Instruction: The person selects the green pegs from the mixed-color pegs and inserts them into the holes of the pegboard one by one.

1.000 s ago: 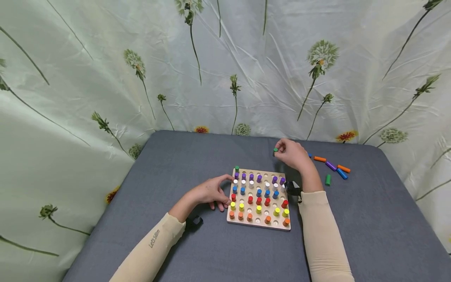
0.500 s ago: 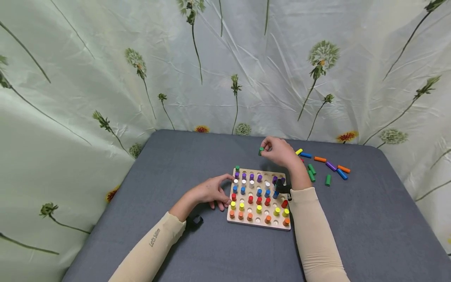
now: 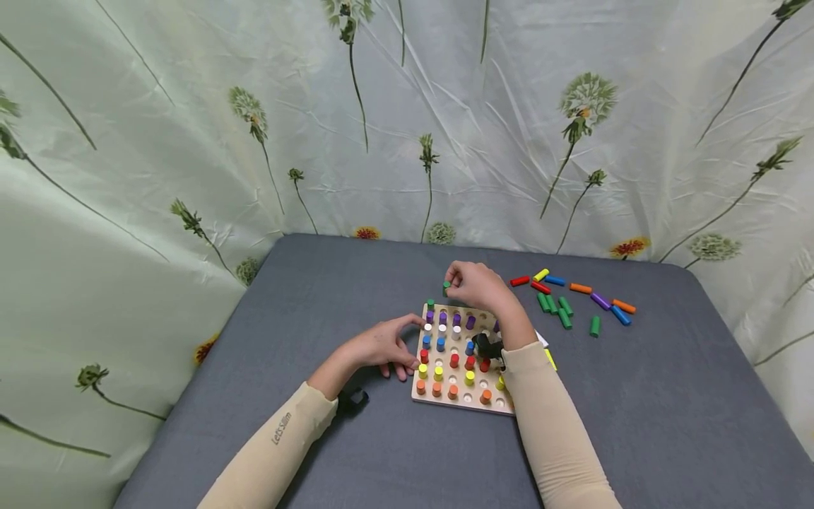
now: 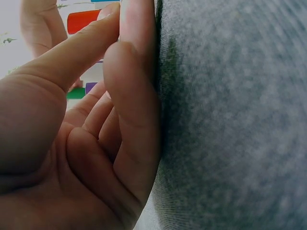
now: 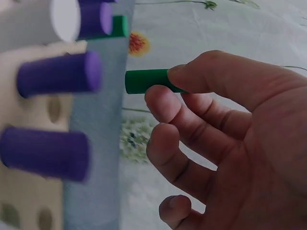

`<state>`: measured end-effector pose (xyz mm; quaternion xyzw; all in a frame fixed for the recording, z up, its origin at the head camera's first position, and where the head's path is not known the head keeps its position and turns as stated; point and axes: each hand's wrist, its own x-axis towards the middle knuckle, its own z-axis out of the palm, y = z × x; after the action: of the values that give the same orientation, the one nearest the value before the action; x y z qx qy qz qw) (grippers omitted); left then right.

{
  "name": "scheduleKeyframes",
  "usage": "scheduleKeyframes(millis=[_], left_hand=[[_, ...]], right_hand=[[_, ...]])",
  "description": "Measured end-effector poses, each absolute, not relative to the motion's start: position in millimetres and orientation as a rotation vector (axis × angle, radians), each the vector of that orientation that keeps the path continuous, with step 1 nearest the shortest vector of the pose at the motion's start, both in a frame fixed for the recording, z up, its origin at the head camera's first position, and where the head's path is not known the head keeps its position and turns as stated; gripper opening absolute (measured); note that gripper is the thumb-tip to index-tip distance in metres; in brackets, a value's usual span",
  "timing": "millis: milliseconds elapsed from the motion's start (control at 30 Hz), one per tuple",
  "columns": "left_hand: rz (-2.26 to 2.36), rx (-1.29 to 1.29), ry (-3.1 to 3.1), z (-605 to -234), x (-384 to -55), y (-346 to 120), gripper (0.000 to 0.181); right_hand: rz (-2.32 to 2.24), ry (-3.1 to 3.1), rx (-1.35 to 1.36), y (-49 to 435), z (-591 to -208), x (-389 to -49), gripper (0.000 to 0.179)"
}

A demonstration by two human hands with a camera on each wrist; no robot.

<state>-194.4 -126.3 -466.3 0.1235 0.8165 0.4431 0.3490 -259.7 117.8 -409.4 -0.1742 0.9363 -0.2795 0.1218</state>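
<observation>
A light wooden pegboard (image 3: 477,406) lies on the grey table with rows of orange, yellow, red, blue, white and purple pegs standing in it. One green peg (image 3: 430,305) stands at its far left corner. My left hand (image 3: 381,344) rests at the board's left edge, thumb and index finger spread apart along it. Beyond the far edge, my right hand (image 3: 477,286) pinches another green peg (image 5: 146,81) between thumb and fingertips, its free end pointing toward the board. My right forearm hides the board's right part.
Loose pegs lie to the right: several green pegs (image 3: 564,318), red pegs (image 3: 520,281), a purple peg (image 3: 600,301), blue pegs (image 3: 620,315) and orange pegs (image 3: 624,307). A flower-print cloth (image 3: 381,141) hangs behind the table.
My right hand has carried the green peg leftward, from beyond the board's far right to beyond its far left part, uncovering loose pegs. The left hand stays at the edge.
</observation>
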Motion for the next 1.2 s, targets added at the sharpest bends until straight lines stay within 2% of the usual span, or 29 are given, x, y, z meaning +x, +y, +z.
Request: scheduleKeyframes(millis=[1200], left_hand=[[1.152, 0.327, 2.119, -470.1, -195.1, -126.3, 0.072]], right_hand=[[-0.645, 2.571, -0.521, 110.5, -422.6, -262.1, 0.011]])
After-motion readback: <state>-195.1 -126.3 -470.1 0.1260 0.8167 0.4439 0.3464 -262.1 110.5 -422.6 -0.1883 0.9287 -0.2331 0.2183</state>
